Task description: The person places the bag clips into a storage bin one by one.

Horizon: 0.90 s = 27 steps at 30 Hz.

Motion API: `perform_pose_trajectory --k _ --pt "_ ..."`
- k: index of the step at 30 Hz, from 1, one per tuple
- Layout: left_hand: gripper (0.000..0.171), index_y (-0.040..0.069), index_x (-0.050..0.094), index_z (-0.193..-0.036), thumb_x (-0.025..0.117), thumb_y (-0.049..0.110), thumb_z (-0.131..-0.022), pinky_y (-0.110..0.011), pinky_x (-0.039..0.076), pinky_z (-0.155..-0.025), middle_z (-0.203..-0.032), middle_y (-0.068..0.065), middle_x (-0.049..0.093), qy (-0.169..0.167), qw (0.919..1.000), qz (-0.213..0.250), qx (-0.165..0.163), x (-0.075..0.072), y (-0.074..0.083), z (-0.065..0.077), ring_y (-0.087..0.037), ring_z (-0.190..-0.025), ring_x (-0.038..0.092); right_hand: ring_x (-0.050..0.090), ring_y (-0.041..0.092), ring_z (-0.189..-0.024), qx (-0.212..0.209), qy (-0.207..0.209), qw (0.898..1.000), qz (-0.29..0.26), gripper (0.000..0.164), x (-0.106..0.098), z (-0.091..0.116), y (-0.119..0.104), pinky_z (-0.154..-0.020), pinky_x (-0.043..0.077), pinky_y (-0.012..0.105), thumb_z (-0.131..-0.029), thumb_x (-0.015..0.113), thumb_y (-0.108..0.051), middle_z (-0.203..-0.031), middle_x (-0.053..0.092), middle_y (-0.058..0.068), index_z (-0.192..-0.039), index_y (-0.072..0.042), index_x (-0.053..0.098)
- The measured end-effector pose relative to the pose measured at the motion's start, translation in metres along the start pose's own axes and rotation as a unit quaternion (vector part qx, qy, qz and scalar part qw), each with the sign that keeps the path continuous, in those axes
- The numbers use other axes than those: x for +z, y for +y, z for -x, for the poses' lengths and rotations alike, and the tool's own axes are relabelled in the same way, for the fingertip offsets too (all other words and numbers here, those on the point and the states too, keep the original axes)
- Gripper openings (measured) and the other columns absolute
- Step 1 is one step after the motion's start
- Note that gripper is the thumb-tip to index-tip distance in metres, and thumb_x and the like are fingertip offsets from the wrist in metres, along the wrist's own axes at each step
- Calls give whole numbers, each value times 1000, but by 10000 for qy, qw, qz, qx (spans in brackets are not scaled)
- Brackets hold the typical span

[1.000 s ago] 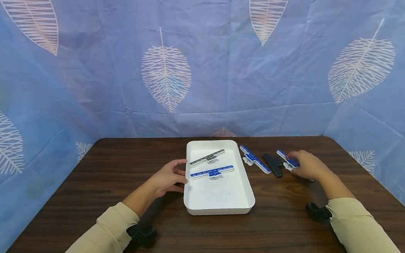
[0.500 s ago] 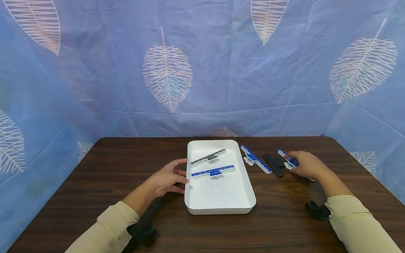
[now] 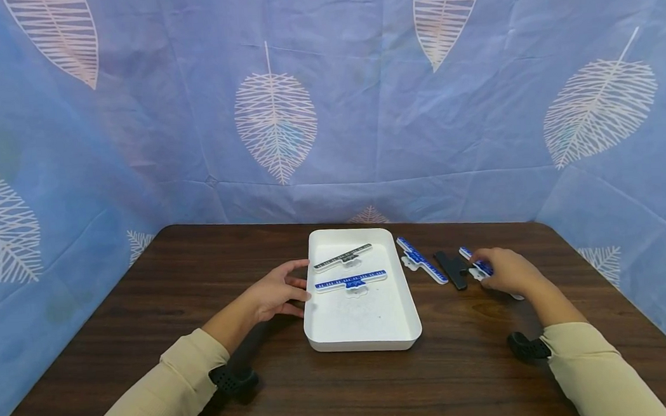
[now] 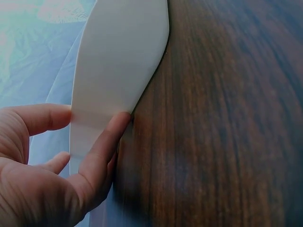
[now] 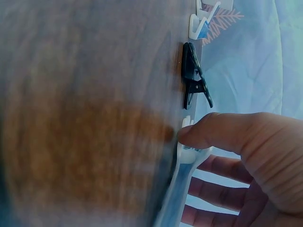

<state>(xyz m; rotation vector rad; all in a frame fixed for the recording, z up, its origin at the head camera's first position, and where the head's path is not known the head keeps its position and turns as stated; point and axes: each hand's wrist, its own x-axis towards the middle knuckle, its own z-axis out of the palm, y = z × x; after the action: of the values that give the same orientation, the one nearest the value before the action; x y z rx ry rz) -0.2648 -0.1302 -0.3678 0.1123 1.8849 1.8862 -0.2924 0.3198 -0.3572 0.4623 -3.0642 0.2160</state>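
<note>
My right hand (image 3: 508, 270) grips a blue-and-white book clip (image 3: 481, 266) at the right of the table. In the right wrist view the thumb lies on one side of this clip (image 5: 176, 194) and the fingers behind it; part of it is hidden by the hand. My left hand (image 3: 275, 292) touches the left side of a white tray (image 3: 363, 326), its fingers spread. The left wrist view has the fingertips against the tray's outer wall (image 4: 123, 52). Inside the tray lie a black-and-white clip (image 3: 343, 258) and another blue-and-white clip (image 3: 351, 282).
Between the tray and my right hand lie a third blue-and-white clip (image 3: 421, 261) and an all-black clip (image 3: 451, 271). The dark wooden table (image 3: 227, 252) ends at a blue curtain (image 3: 363, 136) with white leaf prints.
</note>
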Motion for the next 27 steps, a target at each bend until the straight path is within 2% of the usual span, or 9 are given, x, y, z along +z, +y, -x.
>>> perform_pose_trajectory --k 9,17,27 --pt "76 18 26 -138 59 -10 -76 -46 50 -67 -116 -24 40 -30 10000 27 6 -1 0 0 -32 -91 57 56 31 -83 -76 50 9999 61 44 -1 5 3 -66 45 49 -67 72 -14 -101 59 21 -108 -6 58" --pt "77 18 25 -139 59 -10 -76 -46 51 -67 -118 -24 40 -33 10000 6 -6 -1 1 0 -33 -92 57 56 35 -88 -257 16 9997 20 43 -9 12 -13 -67 45 50 -69 71 -13 -103 58 21 -109 -6 58" --pt "77 18 26 -139 59 -10 -76 -46 51 -67 -117 -23 41 -27 10000 -15 14 -1 0 0 -32 -91 57 57 28 -85 -294 -74 9995 38 41 -14 19 -29 -68 46 49 -68 73 -15 -101 60 16 -107 -9 60"
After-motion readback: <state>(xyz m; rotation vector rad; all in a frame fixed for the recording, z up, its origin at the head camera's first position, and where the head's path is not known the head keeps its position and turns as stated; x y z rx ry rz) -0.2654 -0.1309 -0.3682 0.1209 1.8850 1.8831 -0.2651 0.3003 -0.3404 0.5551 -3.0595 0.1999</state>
